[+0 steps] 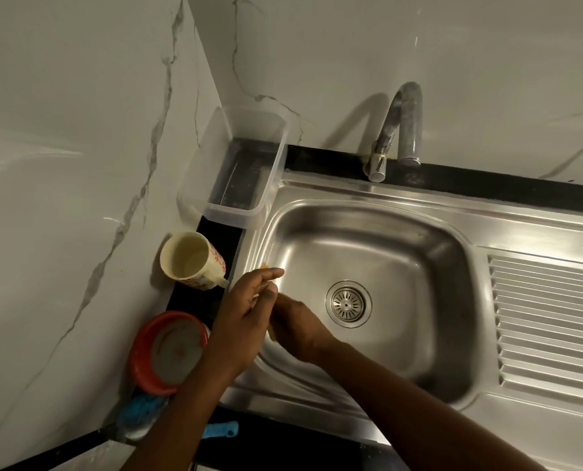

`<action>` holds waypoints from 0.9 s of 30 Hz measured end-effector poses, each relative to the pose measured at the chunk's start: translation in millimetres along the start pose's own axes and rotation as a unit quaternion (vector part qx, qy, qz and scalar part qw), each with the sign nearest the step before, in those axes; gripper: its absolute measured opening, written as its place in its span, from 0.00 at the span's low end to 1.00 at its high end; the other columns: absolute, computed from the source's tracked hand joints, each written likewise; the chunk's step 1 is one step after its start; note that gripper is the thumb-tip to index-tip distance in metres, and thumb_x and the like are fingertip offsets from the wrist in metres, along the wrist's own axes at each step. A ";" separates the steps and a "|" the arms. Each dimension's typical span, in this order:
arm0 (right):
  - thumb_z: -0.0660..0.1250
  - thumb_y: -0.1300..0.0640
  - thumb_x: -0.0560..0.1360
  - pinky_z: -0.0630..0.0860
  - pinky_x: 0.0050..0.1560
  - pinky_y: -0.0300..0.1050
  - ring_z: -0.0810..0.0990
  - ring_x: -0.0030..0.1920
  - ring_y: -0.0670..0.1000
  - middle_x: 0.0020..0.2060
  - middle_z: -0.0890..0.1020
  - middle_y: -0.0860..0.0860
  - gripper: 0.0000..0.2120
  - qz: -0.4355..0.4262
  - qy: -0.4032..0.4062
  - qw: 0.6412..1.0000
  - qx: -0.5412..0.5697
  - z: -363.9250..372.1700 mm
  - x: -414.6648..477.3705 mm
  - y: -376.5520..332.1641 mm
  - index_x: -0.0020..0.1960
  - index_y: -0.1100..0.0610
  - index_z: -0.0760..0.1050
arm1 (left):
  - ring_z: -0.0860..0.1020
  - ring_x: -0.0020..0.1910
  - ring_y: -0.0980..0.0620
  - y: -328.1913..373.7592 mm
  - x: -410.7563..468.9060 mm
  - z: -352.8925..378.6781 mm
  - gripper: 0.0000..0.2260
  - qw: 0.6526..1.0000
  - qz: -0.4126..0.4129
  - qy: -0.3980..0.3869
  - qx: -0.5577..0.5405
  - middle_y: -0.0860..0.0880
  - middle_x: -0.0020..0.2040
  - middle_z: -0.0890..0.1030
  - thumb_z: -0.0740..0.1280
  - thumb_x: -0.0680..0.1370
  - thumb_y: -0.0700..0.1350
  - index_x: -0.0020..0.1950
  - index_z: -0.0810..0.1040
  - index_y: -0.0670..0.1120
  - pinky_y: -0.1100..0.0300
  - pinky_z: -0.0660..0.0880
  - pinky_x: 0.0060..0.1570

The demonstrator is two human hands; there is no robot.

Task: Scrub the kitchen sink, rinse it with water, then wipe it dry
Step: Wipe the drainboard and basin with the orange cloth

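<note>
Stainless steel sink: set in a black countertop, with the basin at the centre of your view and a ridged drainboard to its right.
Drain strainer: round, in the basin floor, just right of your hands.
Left hand: reaches in over the sink's left rim. Its fingers lie nearly straight and close together, with the thumb drawn in alongside.
Right hand: sits low against the basin's left wall, touching your other hand, which hides its fingers.
Yellow item: only slivers show, at your left fingertips and between the two hands (sponge or cloth, not clear which).
Grip: you cannot tell for either hand whether it pinches the yellow item or only presses on it.
Faucet: curved metal, behind the basin at the back rim.
Clear plastic container: at the back left corner, its near end just beside the sink's rim.
Cream cup: red-patterned, on the countertop left of the sink, near your left hand.
Red-rimmed dish: beside your left forearm, which partly covers it.
Blue cloth or sponge: at the counter's front edge, crossed by the same forearm.
Wall: pale, marble-veined.
</note>
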State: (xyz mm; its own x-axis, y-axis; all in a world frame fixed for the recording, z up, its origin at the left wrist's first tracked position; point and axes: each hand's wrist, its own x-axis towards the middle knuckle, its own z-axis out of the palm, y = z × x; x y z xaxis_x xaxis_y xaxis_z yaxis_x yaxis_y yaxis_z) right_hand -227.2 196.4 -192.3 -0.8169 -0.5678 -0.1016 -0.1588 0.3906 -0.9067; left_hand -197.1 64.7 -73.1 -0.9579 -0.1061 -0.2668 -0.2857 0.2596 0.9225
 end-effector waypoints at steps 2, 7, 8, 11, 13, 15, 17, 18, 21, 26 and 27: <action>0.61 0.58 0.79 0.77 0.49 0.40 0.82 0.43 0.41 0.44 0.84 0.42 0.16 0.056 -0.095 0.994 0.020 -12.4 -16.6 -7.2 0.65 0.55 0.78 | 0.77 0.65 0.63 -0.7 -2.1 -0.7 0.15 1.000 -0.003 0.005 0.000 0.63 0.62 0.81 0.62 0.80 0.54 0.65 0.80 0.59 0.62 0.74 0.63; 0.64 0.56 0.80 0.82 0.39 0.44 0.82 0.35 0.50 0.38 0.84 0.57 0.17 0.244 -0.099 0.944 0.198 -40.6 -18.8 6.5 0.59 0.67 0.82 | 0.77 0.66 0.63 -5.8 -5.9 -4.2 0.15 1.000 -0.007 0.001 0.001 0.60 0.64 0.81 0.63 0.80 0.53 0.65 0.80 0.57 0.67 0.71 0.61; 0.62 0.64 0.81 0.82 0.36 0.47 0.82 0.33 0.51 0.37 0.83 0.58 0.14 0.276 -0.045 0.933 0.229 -47.4 -14.1 11.7 0.60 0.70 0.80 | 0.77 0.66 0.63 -8.0 -6.1 -4.4 0.14 1.000 -0.010 0.002 0.002 0.60 0.64 0.82 0.63 0.81 0.52 0.65 0.81 0.56 0.67 0.71 0.62; 0.57 0.64 0.85 0.84 0.44 0.59 0.84 0.40 0.60 0.46 0.83 0.67 0.13 0.304 0.120 0.899 0.291 -64.2 13.1 22.9 0.63 0.68 0.77 | 0.77 0.66 0.64 -13.3 -7.9 -4.6 0.12 1.000 -0.017 0.002 0.001 0.59 0.64 0.82 0.64 0.84 0.48 0.66 0.81 0.55 0.66 0.71 0.63; 0.56 0.57 0.87 0.82 0.51 0.61 0.82 0.40 0.61 0.44 0.79 0.65 0.13 0.289 0.172 0.888 0.313 -68.3 39.5 15.0 0.62 0.62 0.76 | 0.77 0.66 0.63 -16.5 -9.2 -4.4 0.14 1.000 -0.016 0.005 0.004 0.60 0.64 0.82 0.63 0.82 0.51 0.66 0.81 0.55 0.67 0.70 0.63; 0.57 0.50 0.87 0.81 0.56 0.58 0.80 0.40 0.55 0.42 0.77 0.60 0.13 0.264 0.169 0.871 0.379 -66.9 66.2 -2.9 0.66 0.53 0.75 | 0.77 0.67 0.63 -20.4 -10.1 -5.0 0.15 1.000 -0.019 0.008 0.009 0.59 0.64 0.82 0.62 0.81 0.53 0.66 0.80 0.56 0.66 0.70 0.63; 0.54 0.44 0.87 0.78 0.64 0.54 0.82 0.48 0.52 0.47 0.80 0.55 0.19 0.261 0.161 0.847 0.434 -61.7 91.7 -23.6 0.70 0.54 0.71 | 0.77 0.67 0.62 -24.0 -11.4 -7.2 0.15 1.000 -0.023 0.014 0.010 0.59 0.64 0.82 0.62 0.81 0.53 0.66 0.80 0.57 0.64 0.71 0.63; 0.51 0.42 0.87 0.74 0.70 0.55 0.82 0.51 0.53 0.48 0.80 0.56 0.24 0.272 0.162 0.845 0.431 -57.5 103.8 -33.1 0.73 0.56 0.69 | 0.77 0.66 0.62 -25.1 -12.1 -8.6 0.15 0.999 -0.025 0.018 0.010 0.59 0.64 0.82 0.63 0.81 0.52 0.65 0.80 0.57 0.63 0.71 0.63; 0.48 0.28 0.80 0.72 0.66 0.57 0.79 0.52 0.54 0.56 0.80 0.59 0.39 0.296 0.159 0.846 0.414 -39.2 123.4 -31.9 0.82 0.53 0.55 | 0.78 0.64 0.63 -23.6 -15.2 -9.9 0.12 0.999 -0.023 0.022 0.025 0.60 0.63 0.82 0.63 0.84 0.48 0.65 0.80 0.57 0.67 0.71 0.59; 0.39 0.28 0.81 0.79 0.64 0.58 0.83 0.46 0.52 0.47 0.84 0.53 0.32 0.336 0.118 0.853 0.381 -23.7 109.2 -45.9 0.68 0.51 0.63 | 0.76 0.65 0.65 -18.0 -18.5 -5.2 0.12 0.999 -0.011 0.026 0.042 0.60 0.64 0.81 0.63 0.85 0.42 0.64 0.80 0.55 0.71 0.71 0.60; 0.40 0.34 0.84 0.69 0.73 0.59 0.81 0.61 0.57 0.63 0.82 0.58 0.33 0.353 0.113 0.849 0.377 -22.4 103.8 -49.0 0.76 0.54 0.63 | 0.76 0.65 0.65 -18.2 -17.6 -4.3 0.12 0.999 -0.015 0.026 0.043 0.60 0.64 0.80 0.63 0.86 0.43 0.65 0.80 0.56 0.69 0.71 0.60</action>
State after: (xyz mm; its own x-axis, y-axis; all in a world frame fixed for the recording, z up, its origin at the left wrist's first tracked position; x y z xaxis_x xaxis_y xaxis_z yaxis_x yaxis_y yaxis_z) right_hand -316.6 134.6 -149.2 -0.6596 -0.1989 -0.7248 0.7453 -0.0480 -0.6650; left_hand -174.9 57.8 -84.0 -0.9466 -0.1635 -0.2778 -0.3182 0.3359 0.8865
